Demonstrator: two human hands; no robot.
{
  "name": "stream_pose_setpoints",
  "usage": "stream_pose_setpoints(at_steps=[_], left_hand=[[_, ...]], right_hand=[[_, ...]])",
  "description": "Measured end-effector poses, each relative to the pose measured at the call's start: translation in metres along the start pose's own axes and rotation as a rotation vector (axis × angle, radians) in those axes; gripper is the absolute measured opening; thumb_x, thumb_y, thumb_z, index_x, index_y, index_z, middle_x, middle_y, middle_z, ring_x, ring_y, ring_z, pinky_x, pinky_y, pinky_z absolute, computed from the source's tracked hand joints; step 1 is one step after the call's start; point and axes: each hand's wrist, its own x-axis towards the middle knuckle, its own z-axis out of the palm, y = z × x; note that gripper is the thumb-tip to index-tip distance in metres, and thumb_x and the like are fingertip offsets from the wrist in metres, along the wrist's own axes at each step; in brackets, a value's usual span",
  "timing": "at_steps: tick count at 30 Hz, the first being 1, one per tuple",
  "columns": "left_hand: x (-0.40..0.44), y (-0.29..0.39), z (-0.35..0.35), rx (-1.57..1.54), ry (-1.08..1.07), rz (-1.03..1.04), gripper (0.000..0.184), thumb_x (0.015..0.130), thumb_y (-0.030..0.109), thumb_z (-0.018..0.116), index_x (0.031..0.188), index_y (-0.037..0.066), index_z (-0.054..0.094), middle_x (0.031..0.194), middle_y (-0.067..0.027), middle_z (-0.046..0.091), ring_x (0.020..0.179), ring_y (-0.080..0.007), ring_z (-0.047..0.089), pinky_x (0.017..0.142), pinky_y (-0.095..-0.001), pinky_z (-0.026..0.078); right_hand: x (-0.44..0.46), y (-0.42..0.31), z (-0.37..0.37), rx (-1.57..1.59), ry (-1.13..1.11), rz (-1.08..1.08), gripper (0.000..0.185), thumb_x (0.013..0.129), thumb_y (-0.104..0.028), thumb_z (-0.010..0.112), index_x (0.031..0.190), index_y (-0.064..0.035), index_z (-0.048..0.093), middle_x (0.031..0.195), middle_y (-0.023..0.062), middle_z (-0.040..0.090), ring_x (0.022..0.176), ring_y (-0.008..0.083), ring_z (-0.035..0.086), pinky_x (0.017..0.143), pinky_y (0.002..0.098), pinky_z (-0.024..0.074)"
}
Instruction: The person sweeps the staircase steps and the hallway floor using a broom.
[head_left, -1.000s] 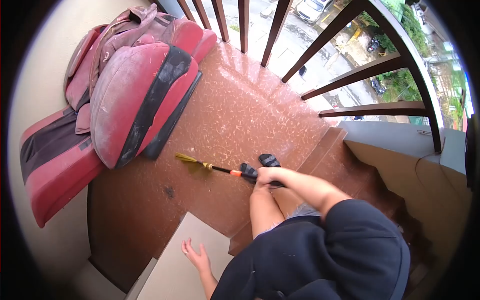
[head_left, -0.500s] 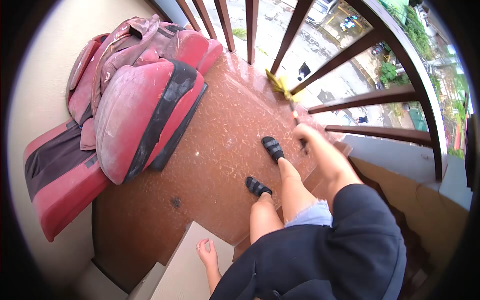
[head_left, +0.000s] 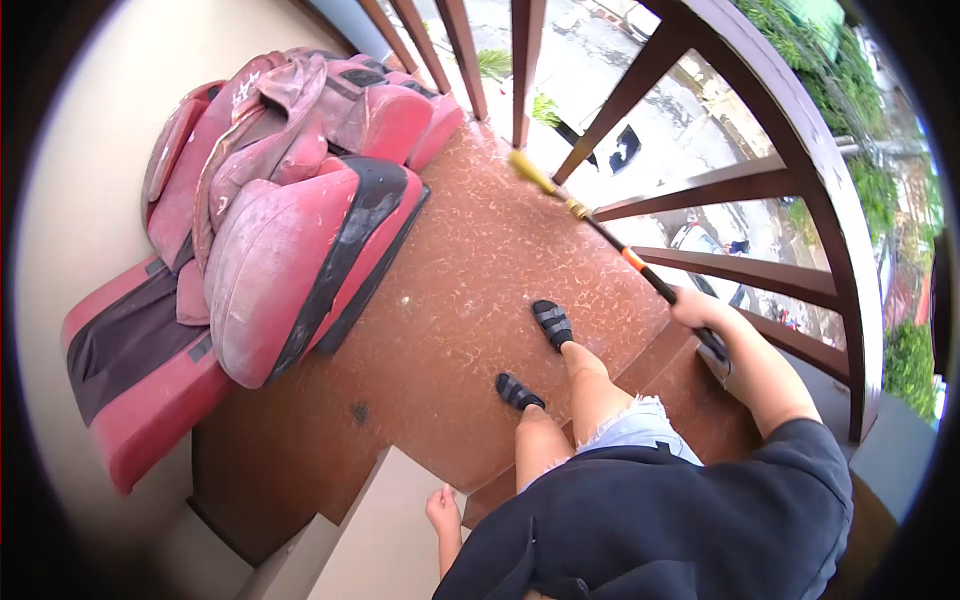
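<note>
Beside the railing, our right hand wraps its grip snugly round the brush; steering it calls for clearance (our left hand, loosely curled, looks empty).

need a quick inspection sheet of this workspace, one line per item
surface: reddish-brown floor, patterned with pale marks; one dark spot on it
job's things: broom, black handle, orange band, yellow bristles blurred near the railing
clutter: red cushions piled against the wall, looking dusty
hands: right hand grips the broom handle; left hand is over or beside the pale ledge, nothing seen in it
cables: nothing seen on the floor
surroundings: street visible through the railing; a step edge close to the feet, a possible trip point
</note>
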Motion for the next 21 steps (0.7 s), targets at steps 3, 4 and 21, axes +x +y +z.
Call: stream_pose_setpoints(at_steps=[3, 4, 21], left_hand=[[-0.013, 0.069, -0.006, -0.121, 0.061, 0.138, 0.019, 0.078, 0.016, 0.057, 0.088, 0.000, 0.058, 0.088, -0.0137, 0.057, 0.083, -0.0272, 0.053, 0.075, -0.0350, 0.042], [-0.015, 0.089, -0.008, -0.132, 0.088, 0.196, 0.020, 0.079, 0.015, 0.057, 0.092, 0.000, 0.057, 0.091, -0.0137, 0.056, 0.086, -0.0271, 0.053, 0.078, -0.0348, 0.041], [-0.125, -0.041, 0.054, -0.296, 0.058, -0.367, 0.025, 0.077, 0.020, 0.062, 0.092, 0.000, 0.058, 0.086, -0.0123, 0.058, 0.079, -0.0205, 0.057, 0.071, -0.0306, 0.046]], right_hand=[[0.100, -0.065, 0.036, 0.125, -0.016, 0.107, 0.018, 0.071, -0.015, 0.051, 0.064, 0.0005, 0.057, 0.053, 0.0085, 0.054, 0.047, 0.0184, 0.054, 0.044, 0.0332, 0.0424], [0.130, -0.086, 0.062, 0.131, -0.088, 0.077, 0.016, 0.070, -0.014, 0.053, 0.063, 0.0009, 0.056, 0.053, 0.0097, 0.053, 0.047, 0.0182, 0.053, 0.042, 0.0330, 0.0418], [0.081, -0.191, -0.054, -0.229, 0.075, -0.278, 0.038, 0.066, -0.001, 0.052, 0.103, 0.0052, 0.050, 0.070, 0.0141, 0.060, 0.060, 0.0220, 0.059, 0.053, 0.0311, 0.0461]])
